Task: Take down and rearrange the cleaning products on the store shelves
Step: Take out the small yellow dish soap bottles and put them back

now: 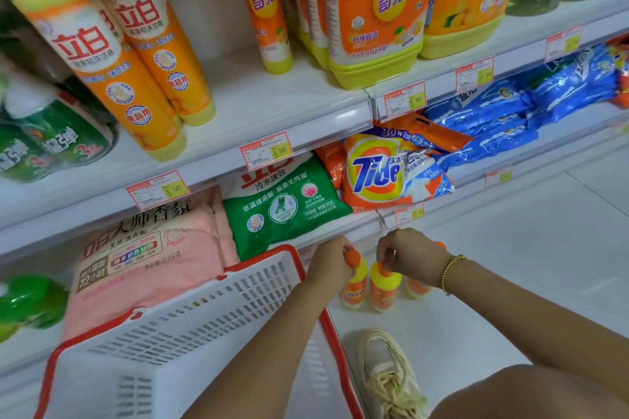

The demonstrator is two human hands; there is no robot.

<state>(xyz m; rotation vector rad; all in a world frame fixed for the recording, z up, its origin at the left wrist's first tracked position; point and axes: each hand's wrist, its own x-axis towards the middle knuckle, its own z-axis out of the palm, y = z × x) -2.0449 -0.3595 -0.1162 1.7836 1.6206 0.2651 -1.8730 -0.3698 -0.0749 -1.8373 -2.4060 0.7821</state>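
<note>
Three small orange-and-yellow dish soap bottles stand on the white floor below the shelves. My left hand (332, 260) grips the orange cap of the left bottle (355, 286). My right hand (410, 253) pinches the cap of the middle bottle (383, 287). The third bottle (416, 287) stands just right of them, partly hidden behind my right wrist, which wears a gold bead bracelet. More orange dish soap bottles (149, 54) and large yellow jugs (377, 17) stand on the upper shelf.
A white basket with red rim (299, 260) sits on the floor at my left. On the lower shelf lie a pink powder bag (153, 258), a green bag (286, 204), a Tide bag (377, 173) and blue bags (517, 109). My shoe (388, 371) is near the bottles.
</note>
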